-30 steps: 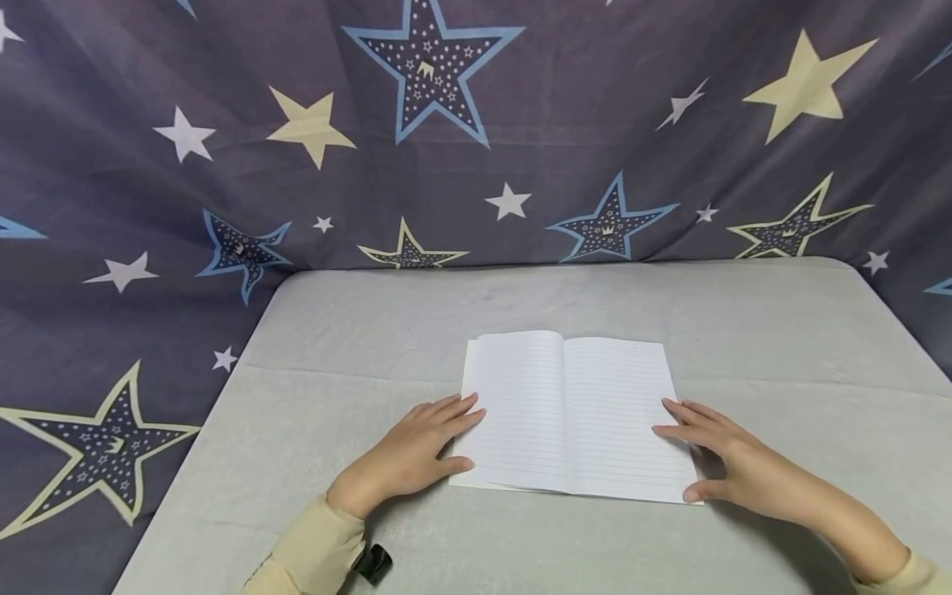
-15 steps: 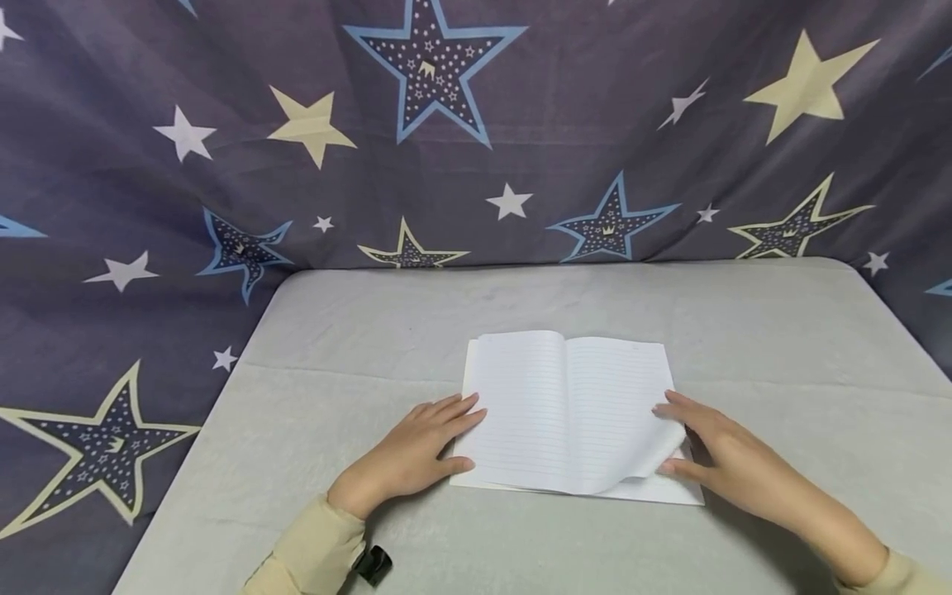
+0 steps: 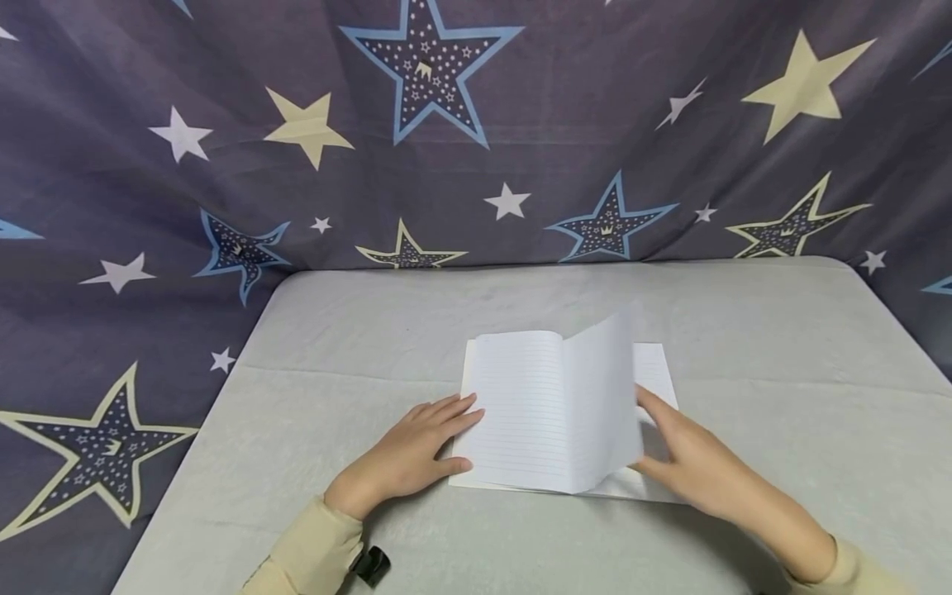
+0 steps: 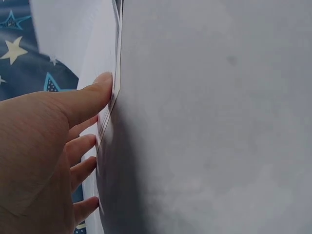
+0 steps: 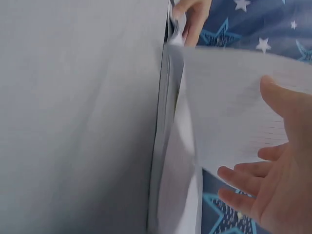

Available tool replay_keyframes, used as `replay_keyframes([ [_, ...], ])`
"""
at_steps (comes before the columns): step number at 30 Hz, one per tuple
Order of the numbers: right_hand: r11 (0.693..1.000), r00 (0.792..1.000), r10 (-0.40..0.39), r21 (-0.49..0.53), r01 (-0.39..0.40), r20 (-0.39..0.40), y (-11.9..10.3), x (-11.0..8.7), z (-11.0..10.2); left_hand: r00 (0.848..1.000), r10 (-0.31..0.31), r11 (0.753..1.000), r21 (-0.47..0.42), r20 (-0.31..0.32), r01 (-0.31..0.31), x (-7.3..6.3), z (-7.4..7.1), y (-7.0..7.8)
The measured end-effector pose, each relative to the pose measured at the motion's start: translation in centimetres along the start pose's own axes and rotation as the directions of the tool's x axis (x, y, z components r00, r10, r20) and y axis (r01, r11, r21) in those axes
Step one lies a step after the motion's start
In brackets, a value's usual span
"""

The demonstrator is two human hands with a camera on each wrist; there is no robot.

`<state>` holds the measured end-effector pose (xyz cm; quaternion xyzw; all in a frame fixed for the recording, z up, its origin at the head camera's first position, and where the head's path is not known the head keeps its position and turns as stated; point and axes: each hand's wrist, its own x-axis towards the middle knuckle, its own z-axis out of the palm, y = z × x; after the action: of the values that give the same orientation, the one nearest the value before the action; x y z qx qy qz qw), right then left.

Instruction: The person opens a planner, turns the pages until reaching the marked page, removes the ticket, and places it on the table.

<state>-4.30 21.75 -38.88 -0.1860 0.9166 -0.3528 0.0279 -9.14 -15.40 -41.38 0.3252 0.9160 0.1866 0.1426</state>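
An open lined notebook (image 3: pixel 516 413) lies on the pale cloth, and one of its right-hand pages (image 3: pixel 604 397) stands raised near the spine. My right hand (image 3: pixel 692 450) is behind this page, thumb and fingers spread against its underside. In the right wrist view the lifted page (image 5: pixel 229 107) stretches past the thumb and fingertips. My left hand (image 3: pixel 412 450) rests on the left page's outer edge with fingers extended. The left wrist view has the left thumb (image 4: pixel 95 97) lying along the notebook's near edge, the other fingers farther along its side.
Light grey cloth (image 3: pixel 357 330) covers the table around the notebook. A dark curtain (image 3: pixel 550 99) printed with stars hangs behind and at both sides. A black strap piece (image 3: pixel 372 566) shows by the left sleeve (image 3: pixel 312 545).
The right hand has moved left, lifting a right-hand page from flat to nearly upright and baring the sheet under it. The left hand has stayed in place.
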Motion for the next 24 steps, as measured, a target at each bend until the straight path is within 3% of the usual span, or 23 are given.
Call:
replay_keyframes([
  [6, 0.992, 0.993, -0.115, -0.052, 0.117, 0.036, -1.7, 0.4, 1.3, 1.000, -0.010, 1.000, -0.019, -0.009, 0.010, -0.3, -0.4, -0.3],
  [12, 0.955, 0.958, -0.266, -0.105, 0.276, 0.102, -2.6, 0.4, 2.7, 0.999, -0.025, 1.000, -0.011, -0.041, 0.025, -0.7, -0.9, -0.9],
  [20, 0.955, 0.939, -0.244, -0.110, 0.277, 0.242, -3.3, 0.4, 3.6, 0.992, -0.053, 0.998, -0.038, -0.113, 0.049, -0.7, -1.2, -1.3],
  [24, 0.953, 0.931, -0.238, -0.120, 0.279, 0.276, -3.2, 0.4, 3.8, 0.990, -0.091, 0.995, -0.059, -0.108, 0.085, -0.6, -1.2, -0.7],
])
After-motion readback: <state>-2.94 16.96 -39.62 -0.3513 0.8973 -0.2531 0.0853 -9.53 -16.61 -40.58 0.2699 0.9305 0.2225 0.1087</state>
